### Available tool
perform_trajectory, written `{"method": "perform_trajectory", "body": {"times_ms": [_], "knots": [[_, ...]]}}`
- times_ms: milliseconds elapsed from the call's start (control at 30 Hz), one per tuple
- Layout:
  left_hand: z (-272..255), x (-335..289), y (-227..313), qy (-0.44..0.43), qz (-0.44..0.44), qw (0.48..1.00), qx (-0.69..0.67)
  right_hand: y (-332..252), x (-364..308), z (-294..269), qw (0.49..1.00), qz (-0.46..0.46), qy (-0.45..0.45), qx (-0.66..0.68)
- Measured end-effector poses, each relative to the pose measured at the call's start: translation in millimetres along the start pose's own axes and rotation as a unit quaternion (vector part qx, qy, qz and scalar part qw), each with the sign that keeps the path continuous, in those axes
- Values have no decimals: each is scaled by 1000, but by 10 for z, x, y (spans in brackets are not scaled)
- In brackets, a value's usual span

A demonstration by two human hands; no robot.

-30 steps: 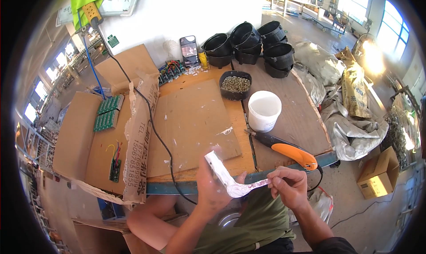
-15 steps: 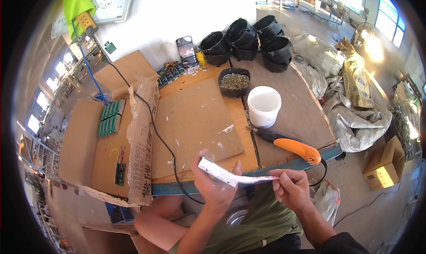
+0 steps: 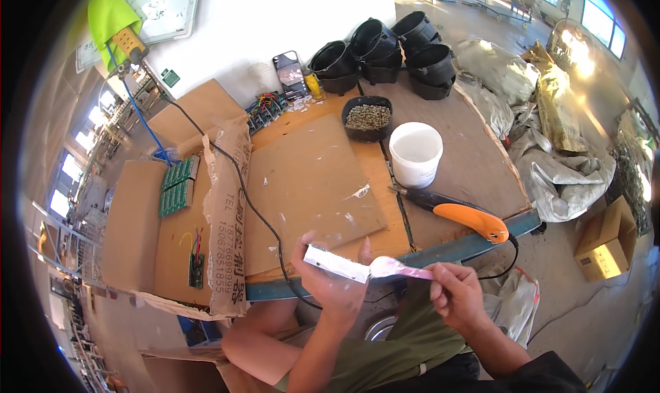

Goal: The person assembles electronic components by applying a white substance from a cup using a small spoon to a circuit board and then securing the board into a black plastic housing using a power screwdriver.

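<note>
In my left hand [image 3: 338, 302] is a small white rectangular block [image 3: 335, 264], gripped at its sides with a white face turned up. My right hand [image 3: 459, 295] pinches the handle end of a pink spoon [image 3: 414, 272]. Its rounded head is coated in white and is at the block's right end; whether they touch I cannot tell. Both hands are in front of the bench's near edge, above my lap. Beyond them lies a flat cardboard sheet [image 3: 309, 187] with white specks.
An orange-black corded tool [image 3: 467, 218] lies right, by a white tub [image 3: 416, 156]. Behind are a black bowl of small metallic pieces [image 3: 368, 117], stacked black cups [image 3: 371, 42] and a phone [image 3: 290, 75]. A carton [image 3: 227, 221] with green circuit boards [image 3: 179, 185] stands left, a black cable [image 3: 240, 183] crossing it.
The spoon has turned in my right hand, so its broad white head now shows instead of a thin edge. My right hand has shifted slightly right; the left still grips the block.
</note>
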State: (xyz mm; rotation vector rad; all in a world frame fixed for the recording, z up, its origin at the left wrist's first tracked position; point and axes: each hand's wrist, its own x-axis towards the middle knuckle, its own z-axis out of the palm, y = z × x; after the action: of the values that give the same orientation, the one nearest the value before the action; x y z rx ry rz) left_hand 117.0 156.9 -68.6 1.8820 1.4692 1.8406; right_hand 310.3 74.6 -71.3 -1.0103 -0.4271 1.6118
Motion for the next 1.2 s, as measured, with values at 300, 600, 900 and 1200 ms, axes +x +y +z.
{"method": "perform_trajectory", "body": {"times_ms": [300,600,900,1200], "knots": [[-16,22,-368,-149,-234,943,-184,-1251,546,212,842,-395,142,-339],[48,-217,-524,-173,-214,936,-217,-1664,115,-706,815,-414,262,-309],[87,-252,-479,-174,-176,961,-126,53,-982,-4381,603,-136,701,-355],[140,-159,-458,-162,-154,966,-128,-254,-161,-2032,694,-396,457,-390]]}}
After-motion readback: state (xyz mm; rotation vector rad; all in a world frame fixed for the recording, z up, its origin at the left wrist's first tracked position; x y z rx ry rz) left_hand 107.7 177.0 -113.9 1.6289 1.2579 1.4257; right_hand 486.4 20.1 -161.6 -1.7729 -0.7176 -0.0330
